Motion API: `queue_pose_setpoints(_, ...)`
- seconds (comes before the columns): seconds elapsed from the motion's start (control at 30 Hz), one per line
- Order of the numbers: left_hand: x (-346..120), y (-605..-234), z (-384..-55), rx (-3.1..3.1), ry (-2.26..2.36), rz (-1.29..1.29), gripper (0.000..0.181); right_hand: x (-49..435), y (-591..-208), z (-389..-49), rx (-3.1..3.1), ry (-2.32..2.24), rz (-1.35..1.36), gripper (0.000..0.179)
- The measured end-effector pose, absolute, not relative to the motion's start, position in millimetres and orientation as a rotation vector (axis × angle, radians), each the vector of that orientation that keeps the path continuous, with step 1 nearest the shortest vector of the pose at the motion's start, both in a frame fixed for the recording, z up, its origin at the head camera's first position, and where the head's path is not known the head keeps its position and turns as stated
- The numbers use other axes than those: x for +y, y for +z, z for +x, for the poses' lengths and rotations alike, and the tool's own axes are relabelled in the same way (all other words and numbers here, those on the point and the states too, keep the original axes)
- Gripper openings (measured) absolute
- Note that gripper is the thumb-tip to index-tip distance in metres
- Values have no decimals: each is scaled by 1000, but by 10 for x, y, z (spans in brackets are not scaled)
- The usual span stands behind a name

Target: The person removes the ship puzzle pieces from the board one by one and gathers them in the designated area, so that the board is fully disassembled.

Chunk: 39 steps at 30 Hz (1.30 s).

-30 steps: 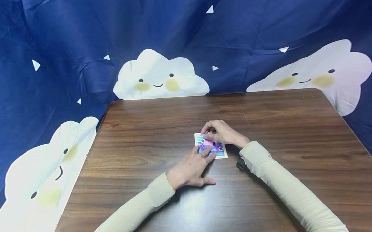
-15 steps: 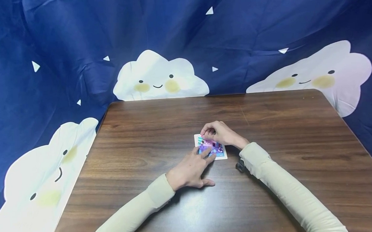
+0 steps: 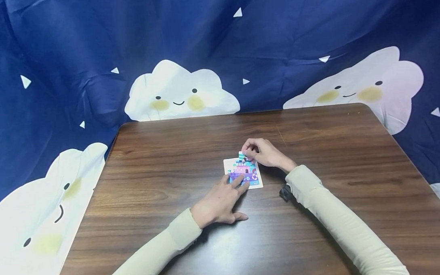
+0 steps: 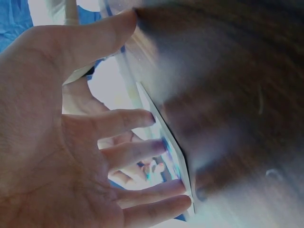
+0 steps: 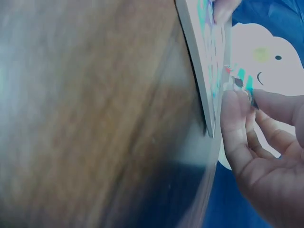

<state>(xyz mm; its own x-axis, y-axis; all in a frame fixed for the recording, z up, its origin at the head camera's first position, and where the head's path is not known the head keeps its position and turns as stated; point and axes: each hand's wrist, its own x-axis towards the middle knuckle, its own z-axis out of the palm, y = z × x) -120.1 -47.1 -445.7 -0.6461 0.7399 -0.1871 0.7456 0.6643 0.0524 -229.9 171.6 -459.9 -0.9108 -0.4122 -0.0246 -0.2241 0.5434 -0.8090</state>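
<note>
A small flat puzzle board (image 3: 226, 164) with a white border lies on the wooden table, bearing a pink and purple ship picture (image 3: 245, 169). My left hand (image 3: 218, 200) rests its fingertips on the board's near part, fingers straight and spread, thumb out to the side. At the board's far edge, my right hand (image 3: 268, 152) pinches a puzzle piece (image 5: 243, 80) with teal and white stripes between thumb and fingers. In the right wrist view the piece is raised off the board's face. The fingers partly hide it.
The brown wooden table (image 3: 162, 155) stretches out on all sides of the board. Behind it hangs a dark blue curtain (image 3: 267, 38) printed with smiling white clouds. A small black device (image 3: 285, 193) sits under the right cuff.
My right hand has lifted the striped puzzle piece up and away from the board, baring a pale patch at its upper left. The left hand stays on the board; the head view shifts slightly.
</note>
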Motion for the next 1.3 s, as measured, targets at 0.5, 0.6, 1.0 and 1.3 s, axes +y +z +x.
queue_pose_setpoints(0.5,-475,-4447,-1188,2680,-2,1182,98,1991,-4641,-2387,2627,-1319,-330,12)
queue_pose_setpoints(0.6,-475,-4449,-1189,2679,-4,1178,98,2041,-4640,-2394,2641,-1302,-299,13)
queue_pose_setpoints(1.0,-484,-4448,-1187,2672,5,1166,99,2174,-4646,-2376,2719,-1174,-248,15)
queue_pose_setpoints(1.3,-477,-4455,-1189,2664,9,1154,99,2207,-4663,-2390,2755,-1131,-225,17)
